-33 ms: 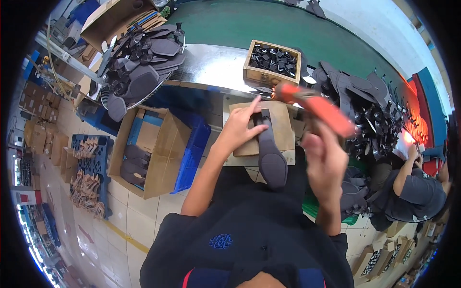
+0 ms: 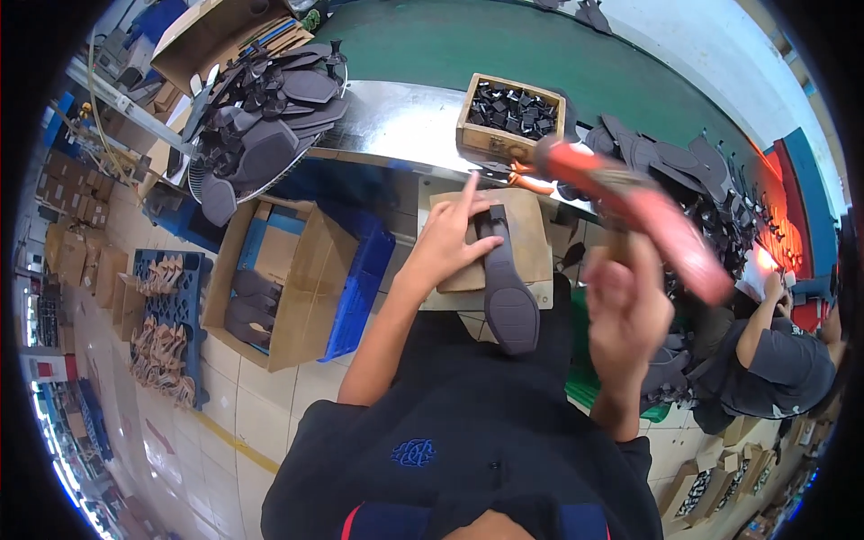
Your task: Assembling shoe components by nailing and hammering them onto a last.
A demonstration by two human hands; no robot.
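Perhaps a misaimed hammer (image 2: 655, 214), gripped in the right hand (image 2: 628, 315), could hit the spread left hand (image 2: 447, 238) touching the sole (image 2: 511, 310).

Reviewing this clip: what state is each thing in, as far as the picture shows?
Left hand: thumb on the shoe sole
Right hand: closed around the hammer
Hammer: raised, blurred
Shoe sole: lying on a brown pad, wide end past its edge
Wooden box: open, filled with black pieces
Cardboard box: open, soles inside
Pliers: lying down, unheld
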